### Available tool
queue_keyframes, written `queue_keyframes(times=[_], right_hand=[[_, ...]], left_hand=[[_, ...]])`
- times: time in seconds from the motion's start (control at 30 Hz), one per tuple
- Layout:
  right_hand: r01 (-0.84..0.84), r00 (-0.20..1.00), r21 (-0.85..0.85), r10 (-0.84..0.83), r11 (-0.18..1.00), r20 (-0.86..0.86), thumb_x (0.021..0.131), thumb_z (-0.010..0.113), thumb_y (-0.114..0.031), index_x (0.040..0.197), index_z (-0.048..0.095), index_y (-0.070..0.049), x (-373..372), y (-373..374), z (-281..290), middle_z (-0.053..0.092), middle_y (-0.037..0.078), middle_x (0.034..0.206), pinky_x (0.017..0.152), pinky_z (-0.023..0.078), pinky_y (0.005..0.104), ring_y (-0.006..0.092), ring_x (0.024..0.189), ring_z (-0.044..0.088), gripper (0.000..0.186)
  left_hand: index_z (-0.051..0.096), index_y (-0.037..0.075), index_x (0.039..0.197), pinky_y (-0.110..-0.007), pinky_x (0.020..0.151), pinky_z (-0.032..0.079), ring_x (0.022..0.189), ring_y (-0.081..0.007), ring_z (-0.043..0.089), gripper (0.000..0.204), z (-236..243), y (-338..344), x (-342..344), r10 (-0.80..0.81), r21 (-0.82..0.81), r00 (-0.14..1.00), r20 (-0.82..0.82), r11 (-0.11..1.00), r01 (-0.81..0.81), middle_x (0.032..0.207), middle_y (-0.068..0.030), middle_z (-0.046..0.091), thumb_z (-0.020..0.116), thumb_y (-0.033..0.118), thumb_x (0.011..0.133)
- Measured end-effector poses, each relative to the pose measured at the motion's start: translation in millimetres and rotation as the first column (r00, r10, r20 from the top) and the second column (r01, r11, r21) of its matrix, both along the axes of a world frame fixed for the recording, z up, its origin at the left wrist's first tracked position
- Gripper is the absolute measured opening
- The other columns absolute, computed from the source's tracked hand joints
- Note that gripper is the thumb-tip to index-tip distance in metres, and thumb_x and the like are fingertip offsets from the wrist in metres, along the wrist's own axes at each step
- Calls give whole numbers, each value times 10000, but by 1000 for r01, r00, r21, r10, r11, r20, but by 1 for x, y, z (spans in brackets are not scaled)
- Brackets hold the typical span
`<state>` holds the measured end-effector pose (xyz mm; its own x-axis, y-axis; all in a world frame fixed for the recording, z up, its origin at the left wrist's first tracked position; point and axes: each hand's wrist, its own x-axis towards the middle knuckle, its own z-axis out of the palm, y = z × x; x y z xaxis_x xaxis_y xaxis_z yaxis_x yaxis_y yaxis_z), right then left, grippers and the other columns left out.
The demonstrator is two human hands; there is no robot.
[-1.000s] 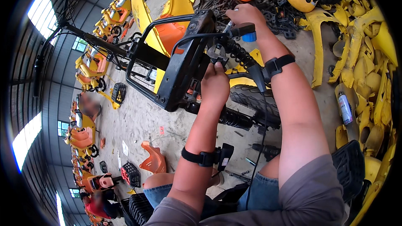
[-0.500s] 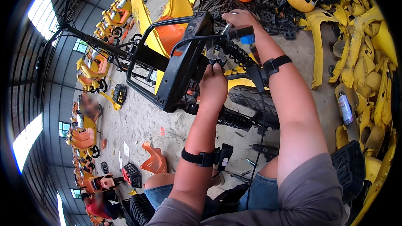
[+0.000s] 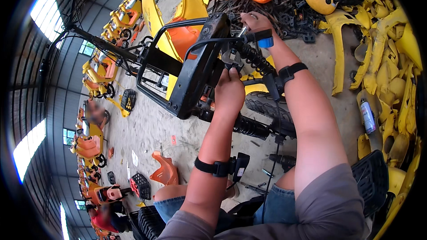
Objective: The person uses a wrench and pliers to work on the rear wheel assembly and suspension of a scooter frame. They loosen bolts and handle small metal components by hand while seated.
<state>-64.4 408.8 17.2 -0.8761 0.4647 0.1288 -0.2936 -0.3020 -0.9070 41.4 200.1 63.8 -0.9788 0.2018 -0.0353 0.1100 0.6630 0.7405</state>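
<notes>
From where I stand, the person's two hands are apart, both at the end of a black metal frame [image 3: 202,71]. The left hand [image 3: 230,92] is closed around a silver-headed wrench [image 3: 231,56], thumb pressed along it; the smooth, rounded head stands just beyond the fingertips, beside the frame's flat-sided box section. The right hand [image 3: 258,22], farther out, has its fingers curled next to a shiny, slim metal rod [image 3: 243,31]; from here I cannot tell whether they close on it. Just below that wrist sits a black part with a glossy blue band [image 3: 265,42].

Between the right forearm and the left hand runs a tightly wound coil spring [image 3: 257,59], dark and ridged. Under it, right of the left hand, curves a tyre [image 3: 269,106] with chunky rubber tread. Left of the hands, round black tubing [image 3: 153,60] bends into loops, and behind that rise curved yellow panels [image 3: 154,18] around an orange shell [image 3: 183,35], all smooth plastic.

Beyond the right hand spreads a tangled heap of small dark parts [image 3: 284,18]. Farther right lie scuffed yellow plastic pieces [image 3: 382,73], with a cylindrical spray can [image 3: 367,116] among them. Nearer the body than the left hand, a jagged orange piece [image 3: 164,170] rests on the dusty grey floor [image 3: 147,126].
</notes>
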Motion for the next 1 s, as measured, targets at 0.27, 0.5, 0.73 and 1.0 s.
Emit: queue_keyframes(times=[0.27, 0.5, 0.73, 1.0], right_hand=[[-70, 988, 458, -1, 886, 153, 820, 705, -304, 1041, 665, 35, -8, 9, 4, 695, 98, 869, 637, 499, 298, 158, 707, 633, 407], [-142, 976, -319, 78, 937, -205, 933, 606, -330, 944, 668, -93, -12, -16, -11, 619, -4, 812, 616, 394, 251, 97, 669, 465, 245], [-66, 973, 390, -28, 918, 231, 802, 740, -354, 996, 679, 32, -3, 17, 9, 701, 74, 799, 633, 493, 304, 145, 690, 639, 436], [-35, 999, -243, 34, 970, -6, 899, 695, -349, 938, 655, -44, 10, -6, -18, 651, 23, 821, 662, 496, 296, 147, 741, 622, 310]], left_hand=[[514, 51, 850, -297, 414, 320, 419, -127, 363, 326, -24, -14, -13, -52, 181, 999, 13, 982, 48, 583, -2, 424, 372, 267, 1048], [506, 41, 845, -299, 410, 307, 411, -125, 353, 346, 22, 7, 11, -59, 364, 949, 309, 929, -61, 576, -3, 404, 342, 263, 1055], [508, 35, 844, -293, 411, 324, 410, -126, 364, 348, 4, 1, 5, -19, 257, 991, 135, 966, -16, 577, -4, 409, 343, 255, 1058], [508, 34, 871, -291, 400, 319, 407, -123, 371, 324, 16, 6, 12, -30, 286, 973, 229, 957, -37, 585, -12, 422, 355, 251, 1056]])
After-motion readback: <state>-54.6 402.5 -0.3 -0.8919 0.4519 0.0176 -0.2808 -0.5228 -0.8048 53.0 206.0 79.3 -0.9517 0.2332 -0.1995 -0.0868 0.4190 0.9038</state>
